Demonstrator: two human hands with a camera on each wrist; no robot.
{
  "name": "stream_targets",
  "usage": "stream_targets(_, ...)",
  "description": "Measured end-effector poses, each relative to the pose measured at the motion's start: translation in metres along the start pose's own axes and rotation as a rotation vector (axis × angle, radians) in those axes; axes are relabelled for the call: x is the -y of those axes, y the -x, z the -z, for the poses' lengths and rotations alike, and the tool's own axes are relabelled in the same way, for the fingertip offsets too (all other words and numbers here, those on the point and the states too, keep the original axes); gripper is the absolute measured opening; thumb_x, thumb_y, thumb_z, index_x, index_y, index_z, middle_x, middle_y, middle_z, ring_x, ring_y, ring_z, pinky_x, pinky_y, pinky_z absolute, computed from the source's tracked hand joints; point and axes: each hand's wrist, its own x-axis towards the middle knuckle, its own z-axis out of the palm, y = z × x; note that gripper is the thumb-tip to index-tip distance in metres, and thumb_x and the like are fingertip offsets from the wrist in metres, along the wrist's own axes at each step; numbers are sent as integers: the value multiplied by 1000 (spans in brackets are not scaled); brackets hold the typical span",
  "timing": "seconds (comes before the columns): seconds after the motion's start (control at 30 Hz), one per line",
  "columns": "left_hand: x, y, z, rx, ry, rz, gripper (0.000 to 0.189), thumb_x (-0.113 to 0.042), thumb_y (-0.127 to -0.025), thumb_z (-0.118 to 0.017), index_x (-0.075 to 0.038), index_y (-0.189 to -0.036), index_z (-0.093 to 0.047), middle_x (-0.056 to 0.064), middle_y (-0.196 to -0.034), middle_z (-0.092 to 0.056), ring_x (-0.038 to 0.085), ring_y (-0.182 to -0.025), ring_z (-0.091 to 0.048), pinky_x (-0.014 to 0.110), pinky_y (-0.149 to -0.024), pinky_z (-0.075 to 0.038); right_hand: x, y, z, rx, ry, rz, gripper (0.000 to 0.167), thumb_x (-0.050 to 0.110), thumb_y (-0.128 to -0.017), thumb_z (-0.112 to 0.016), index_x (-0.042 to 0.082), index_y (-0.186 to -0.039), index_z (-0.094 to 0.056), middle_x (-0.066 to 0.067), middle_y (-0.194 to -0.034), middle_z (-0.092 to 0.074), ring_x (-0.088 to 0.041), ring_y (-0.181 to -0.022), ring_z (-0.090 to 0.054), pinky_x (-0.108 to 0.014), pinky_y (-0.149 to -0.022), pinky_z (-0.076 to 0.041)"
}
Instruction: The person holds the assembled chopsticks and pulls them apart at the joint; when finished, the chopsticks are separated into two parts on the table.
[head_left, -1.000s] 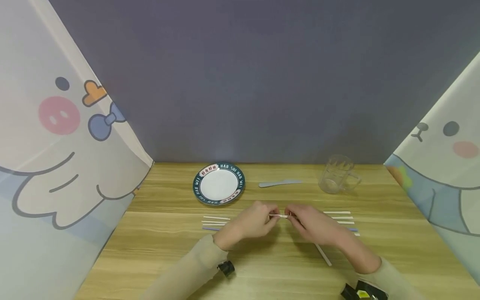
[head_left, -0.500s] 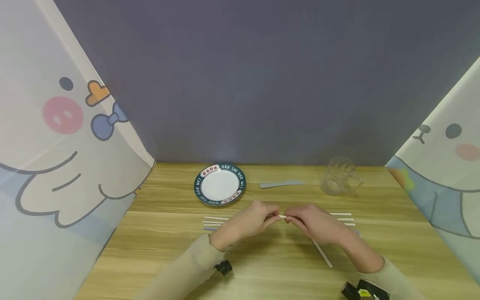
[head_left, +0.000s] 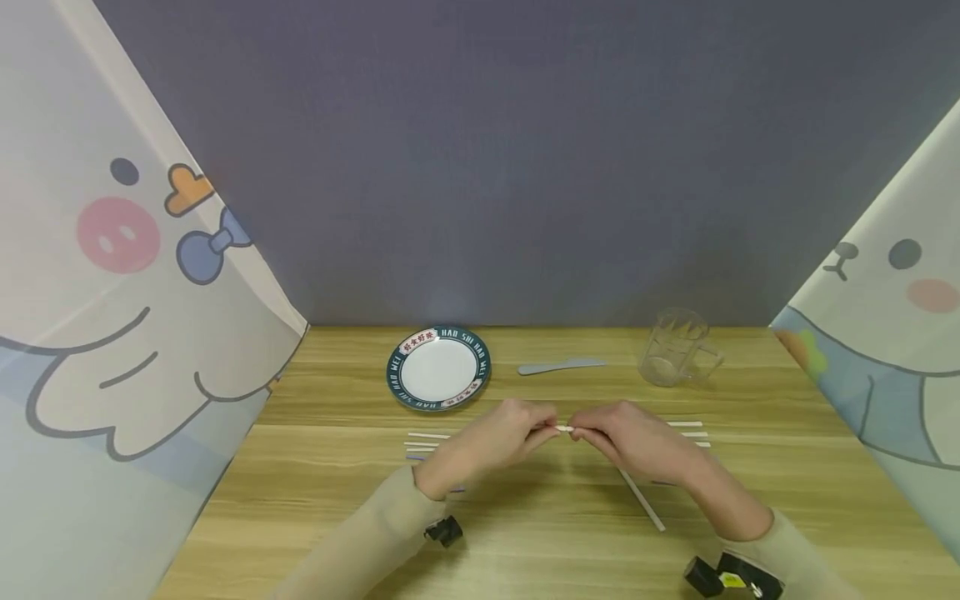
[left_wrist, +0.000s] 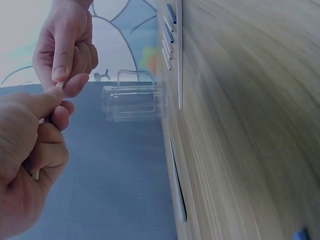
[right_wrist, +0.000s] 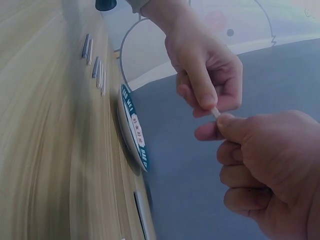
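Both hands meet above the middle of the table, fingertips almost touching. Between them runs a slim white stick (head_left: 564, 428), of which only a short length shows. My left hand (head_left: 498, 437) pinches one end between thumb and forefinger, other fingers curled; in the left wrist view, a pale stick end (left_wrist: 35, 175) pokes out by its curled fingers. Thumb and forefinger of my right hand (head_left: 637, 437) pinch the other end, also seen in the right wrist view, where the white stick (right_wrist: 215, 113) bridges the fingertips. What it is made of I cannot tell.
Thin white and blue sticks (head_left: 426, 443) lie left of the hands; more white sticks (head_left: 688, 433) lie right. One longer white stick (head_left: 645, 504) slants below the right hand. Behind stand a green-rimmed plate (head_left: 395, 379), a knife (head_left: 561, 367) and a clear mug (head_left: 667, 354).
The hands stay together and have risen slightly. Less of the white stick shows between the fingertips than a second ago. Plate, knife and mug have not moved.
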Motion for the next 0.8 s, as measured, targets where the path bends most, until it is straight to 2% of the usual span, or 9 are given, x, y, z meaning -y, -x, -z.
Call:
stream_targets(0.17,1,-1,3,13,-1,-28,13,-10,-103,-69,-8,-91,-65,1,-81,-72,-1,-66,-50,5,-59,-39,1,1,2,-1,3,6,22,13,-109,-60,27,-92,-60,18,-71,-39,10,-62,-26,-15,-61,-40)
stream_targets(0.27,7,5,5,-5,-19,-23,13,-9,-103,-69,-7,-90,-66,1,-80,-72,0,-65,-52,5,-60,-41,-3,5,5,-22,31,-35,21,14,-110,-59,25,-93,-63,18,-73,-45,11,-61,-29,-16,-61,-41)
stream_targets(0.33,15,16,9,-33,-43,5,13,-9,-102,-70,-7,-89,-67,1,-77,-72,1,-64,-54,7,-59,-44,-7,10,11,-70,51,-64,21,10,-108,-60,24,-94,-66,19,-74,-50,11,-60,-31,-16,-59,-42)
stream_targets(0.43,31,41,17,-91,-81,66,13,-8,-100,-73,-8,-87,-69,-1,-74,-71,0,-62,-55,9,-58,-47,-15,22,25,-145,80,-93,24,4,-105,-63,25,-94,-67,22,-75,-53,11,-58,-34,-17,-58,-41)
stream_targets(0.57,48,70,25,-126,-60,114,11,-7,-98,-75,-8,-88,-71,-2,-74,-70,-4,-62,-51,10,-57,-47,-23,38,38,-163,104,-106,25,3,-103,-65,27,-97,-68,24,-76,-51,11,-59,-34,-17,-57,-38)
stream_targets(0.67,54,82,28,-130,-31,124,10,-9,-97,-76,-9,-89,-71,-2,-76,-70,-6,-63,-48,8,-56,-46,-27,48,41,-154,111,-125,23,3,-103,-66,26,-101,-71,24,-80,-54,11,-61,-35,-17,-57,-38)
stream_targets(0.8,55,90,32,-137,5,134,11,-8,-96,-77,-10,-86,-72,-3,-77,-69,-9,-62,-46,8,-53,-45,-31,58,42,-159,132,-150,22,3,-101,-68,24,-105,-74,19,-90,-66,11,-67,-42,-18,-59,-41)
